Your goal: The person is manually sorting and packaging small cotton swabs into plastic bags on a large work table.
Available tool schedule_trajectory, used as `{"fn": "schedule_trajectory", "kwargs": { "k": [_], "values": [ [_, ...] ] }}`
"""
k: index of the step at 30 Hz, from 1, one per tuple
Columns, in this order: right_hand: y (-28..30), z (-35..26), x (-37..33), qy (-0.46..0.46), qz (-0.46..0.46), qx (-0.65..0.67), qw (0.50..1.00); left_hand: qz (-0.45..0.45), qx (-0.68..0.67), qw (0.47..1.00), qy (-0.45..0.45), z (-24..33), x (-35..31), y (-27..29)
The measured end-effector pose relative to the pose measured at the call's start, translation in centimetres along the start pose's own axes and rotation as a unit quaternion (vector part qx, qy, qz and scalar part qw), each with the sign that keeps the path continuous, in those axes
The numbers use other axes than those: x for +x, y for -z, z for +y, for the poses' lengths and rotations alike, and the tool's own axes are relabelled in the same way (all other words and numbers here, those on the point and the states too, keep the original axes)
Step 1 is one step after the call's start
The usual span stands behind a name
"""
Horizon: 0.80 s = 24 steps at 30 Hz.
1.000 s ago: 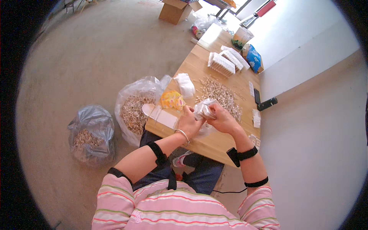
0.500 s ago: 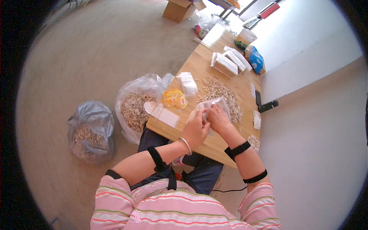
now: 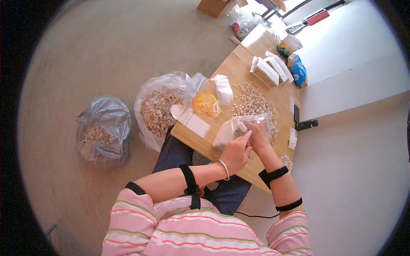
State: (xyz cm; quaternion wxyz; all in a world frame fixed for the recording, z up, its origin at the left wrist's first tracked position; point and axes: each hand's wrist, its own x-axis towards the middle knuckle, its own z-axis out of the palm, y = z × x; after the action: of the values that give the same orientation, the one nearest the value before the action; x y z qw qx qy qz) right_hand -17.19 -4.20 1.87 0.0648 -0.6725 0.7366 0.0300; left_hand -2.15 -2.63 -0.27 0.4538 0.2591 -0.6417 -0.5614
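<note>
Over the near part of the wooden table [image 3: 230, 68], both hands are at a clear plastic bag [image 3: 228, 131]. My left hand [image 3: 238, 151] has its fingers closed at the bag's near side, close to my other fingers. On the right, my right hand [image 3: 259, 138] is closed on the bag's upper edge, its fingertips partly behind the film. Whether anything lies inside the bag is hard to see. Just beyond it spreads a loose pile of cotton swabs [image 3: 255, 101].
Left on the table lie yellow packets [image 3: 206, 105], a white card [image 3: 194, 123] and flat white bags [image 3: 222, 88]. Filled swab packs [image 3: 264, 71] stand farther back. A black holder [image 3: 306, 124] sits by the wall. Two floor bags, one clear [image 3: 141, 106] and one greyish [image 3: 104, 111], hold swabs.
The bag has opened out wider and now extends left of my hands. Both hands have shifted a little to the right and down in the picture. The whole view has shifted too.
</note>
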Motion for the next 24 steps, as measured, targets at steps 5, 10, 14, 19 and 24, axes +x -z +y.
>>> {"fn": "schedule_trajectory", "kwargs": {
  "k": [5,10,14,19,24],
  "values": [
    [-0.5,0.3,-0.6,0.026,0.030,0.000,0.999,0.020,-0.016,1.000,-0.016,-0.5,-0.5,-0.5],
    [-1.2,0.0,-0.5,0.001,0.058,-0.062,0.996,0.049,0.047,0.995,-0.068,-0.4,-0.4,-0.6],
    [-0.9,1.4,-0.8,0.095,0.087,-0.091,0.987,0.031,0.002,0.999,-0.017,0.2,0.1,0.4],
    [4.6,0.4,-2.3,0.067,-0.144,0.186,0.970,-0.022,-0.029,0.998,0.053,1.6,0.9,2.2],
    [5.6,0.7,-2.0,0.049,-0.166,0.333,0.927,0.015,-0.093,0.988,0.125,1.7,1.2,2.7]
  ]
}}
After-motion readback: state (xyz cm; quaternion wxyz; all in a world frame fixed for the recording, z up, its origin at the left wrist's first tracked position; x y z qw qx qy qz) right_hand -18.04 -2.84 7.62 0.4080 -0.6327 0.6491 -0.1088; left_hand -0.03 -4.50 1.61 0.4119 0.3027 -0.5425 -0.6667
